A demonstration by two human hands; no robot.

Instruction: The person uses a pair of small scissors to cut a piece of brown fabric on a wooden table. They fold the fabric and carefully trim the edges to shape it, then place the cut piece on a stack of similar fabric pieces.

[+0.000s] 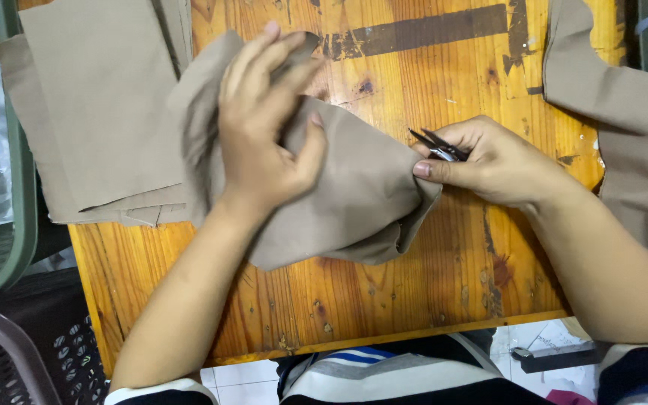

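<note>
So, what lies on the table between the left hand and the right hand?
In the head view, only the folded beige cloth spans from the left hand to the right hand, which also holds small snips.

- We see a taupe-brown folded cloth (pixel 354 187), plain, without pattern.
- The cloth stack (pixel 99 97) beside it is the same taupe; so are the cloth pieces (pixel 624 97) at the far side.
- Our table (pixel 414 292) is orange-brown wood with dark grain and black smears.
- The snips (pixel 439 145) are black.
- A green basket (pixel 1 247) shows at the edge.
- Our shirt (pixel 369 371) is striped blue, white, grey and black.
</note>
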